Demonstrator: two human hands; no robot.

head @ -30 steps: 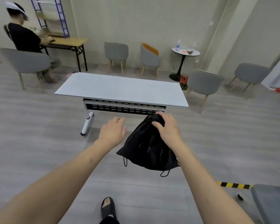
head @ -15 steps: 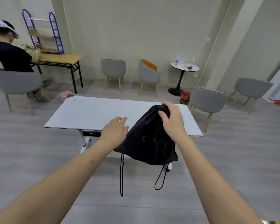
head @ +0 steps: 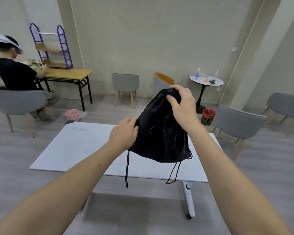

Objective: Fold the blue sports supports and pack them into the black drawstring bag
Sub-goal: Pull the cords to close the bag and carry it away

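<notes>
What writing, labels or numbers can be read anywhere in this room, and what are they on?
None can be read with certainty.
White table: faint grey marks near its far left corner, too pale and blurred to read.
Two bottles on the round side table: labels too small to read.
Black drawstring bag, held up by the left hand and right hand: no print visible.
</notes>
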